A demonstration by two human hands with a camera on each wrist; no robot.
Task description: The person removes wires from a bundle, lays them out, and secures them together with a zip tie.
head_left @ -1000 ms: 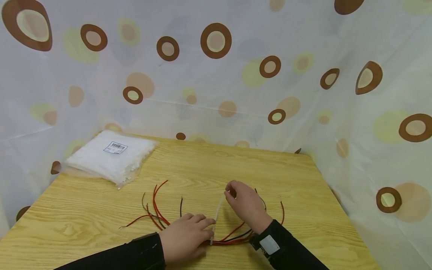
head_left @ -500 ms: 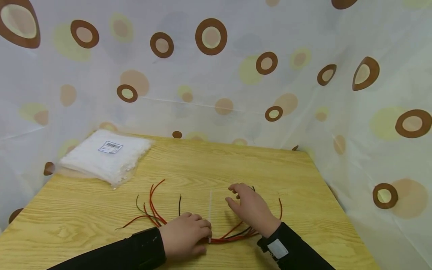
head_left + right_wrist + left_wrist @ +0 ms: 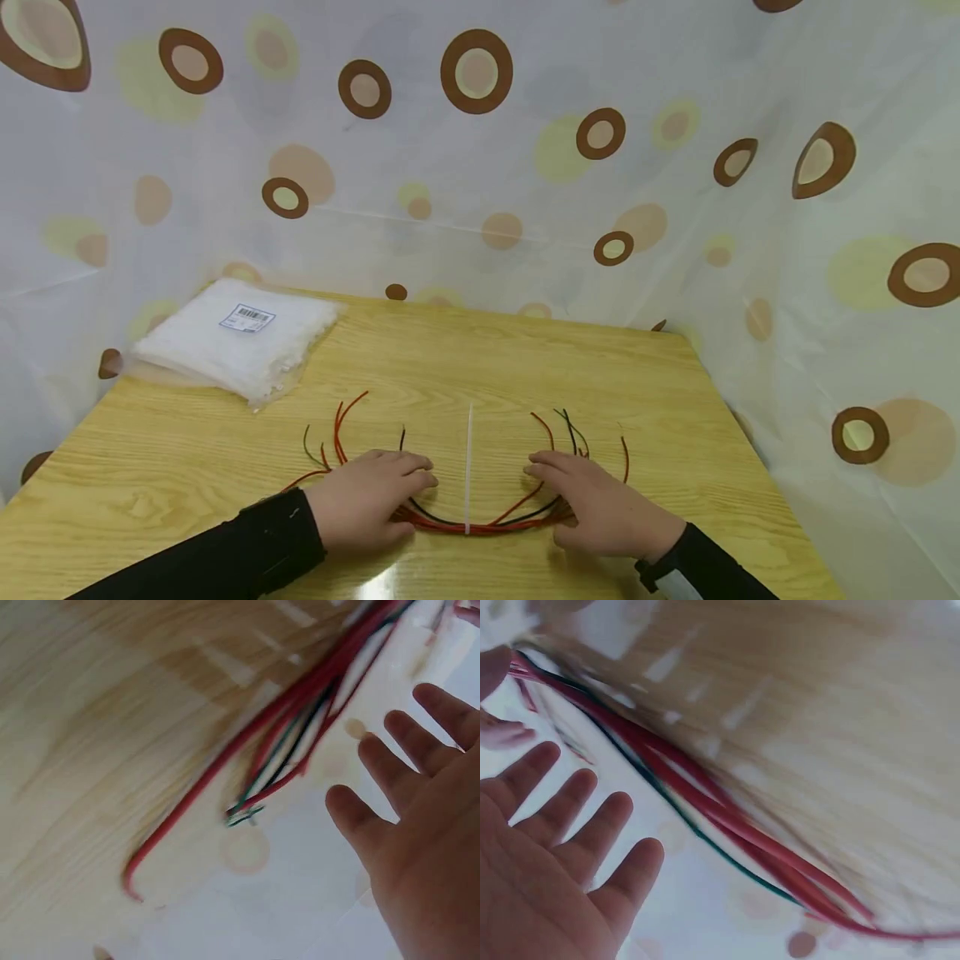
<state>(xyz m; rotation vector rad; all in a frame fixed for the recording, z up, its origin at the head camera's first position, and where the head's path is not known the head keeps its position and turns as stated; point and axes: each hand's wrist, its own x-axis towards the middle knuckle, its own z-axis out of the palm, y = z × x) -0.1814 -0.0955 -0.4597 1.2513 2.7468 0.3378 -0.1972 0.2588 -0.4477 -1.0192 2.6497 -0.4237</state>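
A bundle of red, black and green wires [image 3: 510, 526] lies across the near part of the table, its loose ends fanning out at both sides. Around its middle a white cable tie [image 3: 468, 467] is looped, with the long tail pointing straight away from me. My left hand [image 3: 367, 500] hovers over the bundle's left part. Its fingers look straight and spread in the left wrist view, beside the wires [image 3: 727, 817]. Over the right part is my right hand [image 3: 603, 508], fingers also extended in the right wrist view, apart from the wires [image 3: 217, 761].
At the table's back left lies a clear plastic bag [image 3: 225, 346] full of white items, with a barcode label. The wooden table [image 3: 510, 367] meets a patterned curtain [image 3: 450, 167] at the back and sides.
My right hand let go of the cable tie's tail, then came down over the wires at the right. My left hand has moved left, uncovering the bundle's middle.
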